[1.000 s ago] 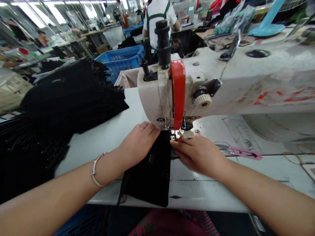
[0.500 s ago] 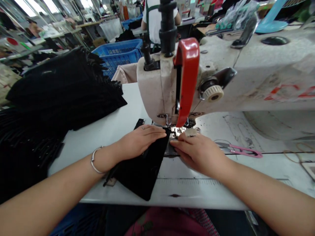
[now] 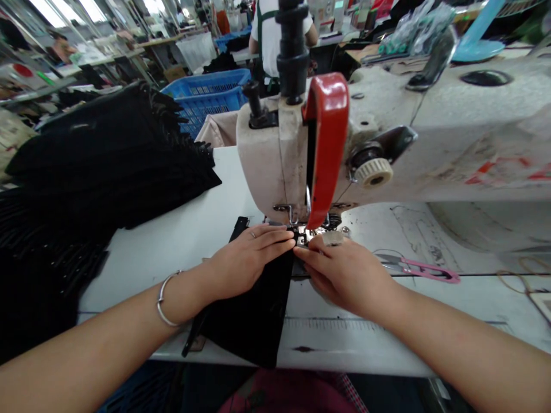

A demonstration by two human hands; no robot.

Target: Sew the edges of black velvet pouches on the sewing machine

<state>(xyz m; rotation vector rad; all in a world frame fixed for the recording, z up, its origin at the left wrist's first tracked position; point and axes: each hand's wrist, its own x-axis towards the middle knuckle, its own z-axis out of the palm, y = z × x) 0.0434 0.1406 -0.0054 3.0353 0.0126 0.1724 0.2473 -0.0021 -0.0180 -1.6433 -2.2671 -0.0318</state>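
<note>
A black cloth piece (image 3: 253, 321) lies on the white table of a sewing machine (image 3: 267, 166), its upper right edge at the presser foot (image 3: 302, 234). My left hand (image 3: 245, 258) rests flat on the cloth, fingers stretched toward the foot. Just right of the foot, my right hand (image 3: 340, 267) has its fingers bent together, the index fingertip at the cloth's edge; whatever lies under those fingers is hidden. A red guard (image 3: 329, 149) hangs over the needle area.
Black cloth pieces (image 3: 99, 155) are heaped at the left. Pink-handled snips (image 3: 430, 269) lie right of my right hand. Behind the table stand a blue basket (image 3: 206, 92) and a person in white (image 3: 269, 46). A light blue stand (image 3: 480, 43) is beyond the machine arm.
The cloth's lower end has swung to the right and nearer the front edge. My left fingers have shifted slightly right, closer to my right fingertips.
</note>
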